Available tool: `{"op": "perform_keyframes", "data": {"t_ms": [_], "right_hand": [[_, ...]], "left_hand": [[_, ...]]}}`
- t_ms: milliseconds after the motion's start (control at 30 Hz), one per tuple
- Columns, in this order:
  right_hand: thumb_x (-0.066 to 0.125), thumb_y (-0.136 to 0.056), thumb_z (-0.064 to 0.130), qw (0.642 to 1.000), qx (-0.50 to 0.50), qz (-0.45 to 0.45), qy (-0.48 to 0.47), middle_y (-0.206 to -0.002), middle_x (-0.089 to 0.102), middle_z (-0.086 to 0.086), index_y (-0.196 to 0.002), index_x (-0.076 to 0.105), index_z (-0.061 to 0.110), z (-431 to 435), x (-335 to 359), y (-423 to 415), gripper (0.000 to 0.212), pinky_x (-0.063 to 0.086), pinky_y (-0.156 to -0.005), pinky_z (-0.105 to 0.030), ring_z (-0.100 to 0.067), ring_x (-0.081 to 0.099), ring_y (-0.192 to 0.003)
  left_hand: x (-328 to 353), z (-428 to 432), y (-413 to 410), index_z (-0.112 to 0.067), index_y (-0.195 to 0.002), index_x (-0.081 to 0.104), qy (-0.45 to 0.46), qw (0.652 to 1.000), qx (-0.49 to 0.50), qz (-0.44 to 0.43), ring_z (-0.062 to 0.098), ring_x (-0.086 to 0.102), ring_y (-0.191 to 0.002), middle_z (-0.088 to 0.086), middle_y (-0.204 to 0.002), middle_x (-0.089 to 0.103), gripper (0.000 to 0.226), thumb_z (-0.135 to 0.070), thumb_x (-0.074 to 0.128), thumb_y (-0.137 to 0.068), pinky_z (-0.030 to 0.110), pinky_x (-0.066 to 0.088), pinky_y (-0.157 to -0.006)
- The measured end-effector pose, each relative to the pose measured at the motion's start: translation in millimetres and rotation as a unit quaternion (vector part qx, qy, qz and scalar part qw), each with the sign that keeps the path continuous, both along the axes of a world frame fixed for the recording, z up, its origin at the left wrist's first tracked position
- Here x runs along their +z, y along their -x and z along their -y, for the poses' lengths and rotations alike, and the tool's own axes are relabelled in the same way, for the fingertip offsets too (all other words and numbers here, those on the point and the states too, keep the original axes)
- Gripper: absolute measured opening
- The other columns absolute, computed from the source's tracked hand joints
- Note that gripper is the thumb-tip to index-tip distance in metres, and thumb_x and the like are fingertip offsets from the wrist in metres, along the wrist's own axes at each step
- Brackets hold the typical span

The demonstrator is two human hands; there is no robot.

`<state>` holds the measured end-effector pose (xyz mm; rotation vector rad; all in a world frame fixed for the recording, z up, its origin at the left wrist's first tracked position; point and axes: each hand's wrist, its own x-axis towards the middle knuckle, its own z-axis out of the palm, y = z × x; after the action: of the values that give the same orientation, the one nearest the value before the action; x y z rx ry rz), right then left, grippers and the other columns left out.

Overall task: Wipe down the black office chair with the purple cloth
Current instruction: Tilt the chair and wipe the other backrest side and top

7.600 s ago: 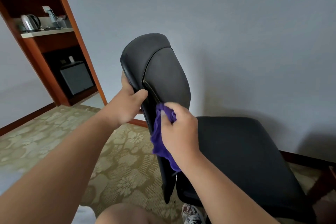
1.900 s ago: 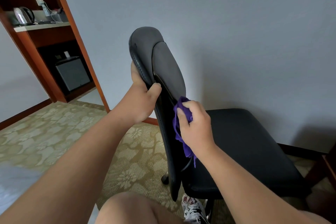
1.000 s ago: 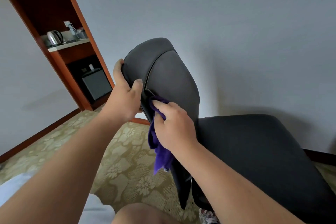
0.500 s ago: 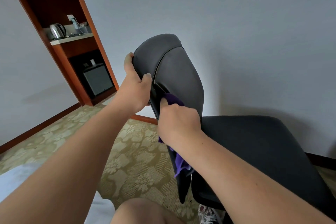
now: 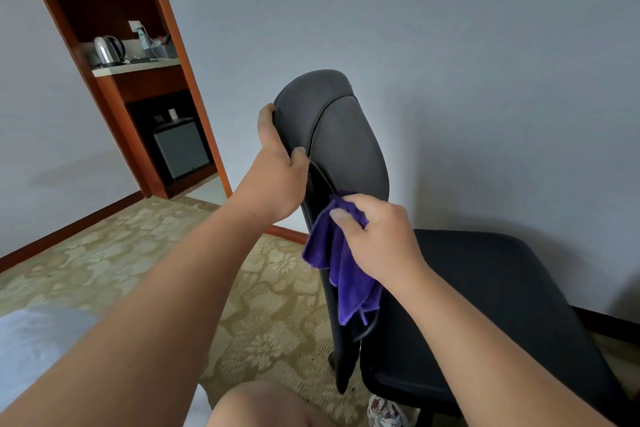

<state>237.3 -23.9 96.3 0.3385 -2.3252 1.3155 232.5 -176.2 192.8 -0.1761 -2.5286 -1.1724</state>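
Observation:
The black office chair [image 5: 485, 291] stands before me, its backrest [image 5: 343, 135] turned edge-on and its seat stretching to the right. My left hand [image 5: 277, 177] grips the backrest's left edge near the top, thumb on the rear face. My right hand [image 5: 377, 236] holds the purple cloth [image 5: 341, 267] bunched against the rear of the backrest, just below its padded upper part. The loose end of the cloth hangs down along the backrest. The chair's base is mostly hidden by the seat.
A wooden cabinet [image 5: 152, 135] stands at the left with a kettle [image 5: 108, 50] on its shelf and a small grey fridge [image 5: 180, 149] below. Patterned carpet [image 5: 114, 263] covers the floor. A grey wall is close behind the chair. My knee [image 5: 266, 406] and a shoe [image 5: 388, 412] are at the bottom.
My right hand has slid the cloth lower along the rear of the backrest, and more cloth hangs free. My left hand keeps its grip on the backrest edge.

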Motion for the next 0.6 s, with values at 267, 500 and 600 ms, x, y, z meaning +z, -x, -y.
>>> {"op": "perform_keyframes", "data": {"t_ms": [267, 500, 600], "right_hand": [[0.053, -0.102, 0.031, 0.996, 0.011, -0.057, 0.068, -0.091, 0.068, 0.014, -0.114, 0.062, 0.029, 37, 15, -2, 0.016, 0.049, -0.070, -0.025, -0.009, 0.062, -0.082], [0.049, -0.104, 0.034, 0.996, -0.059, -0.068, -0.018, -0.082, 0.065, 0.010, -0.105, 0.057, 0.023, 31, -22, -4, 0.013, 0.058, -0.062, -0.035, -0.012, 0.063, -0.067], [0.053, -0.102, 0.028, 0.994, -0.033, -0.077, 0.072, -0.087, 0.069, 0.010, -0.109, 0.065, 0.022, 33, -11, -3, 0.015, 0.058, -0.070, -0.035, -0.011, 0.065, -0.076]], "left_hand": [[0, 3, -7, -0.032, -0.157, -0.003, -0.031, 0.999, -0.010, -0.004, 0.026, 0.068, -0.066, 0.013, -0.077, 0.066, 0.068, -0.026, 0.041, -0.106, 0.049, 0.061, -0.072], [5, 3, -10, -0.044, -0.151, 0.001, -0.072, 0.996, -0.021, 0.037, 0.032, 0.072, -0.091, 0.017, -0.102, 0.071, 0.065, -0.027, 0.044, -0.105, 0.049, 0.063, -0.071], [6, 1, -10, -0.045, -0.150, 0.002, -0.081, 0.995, -0.024, 0.044, 0.029, 0.071, -0.096, 0.009, -0.102, 0.069, 0.063, -0.031, 0.044, -0.105, 0.051, 0.063, -0.073]]}}
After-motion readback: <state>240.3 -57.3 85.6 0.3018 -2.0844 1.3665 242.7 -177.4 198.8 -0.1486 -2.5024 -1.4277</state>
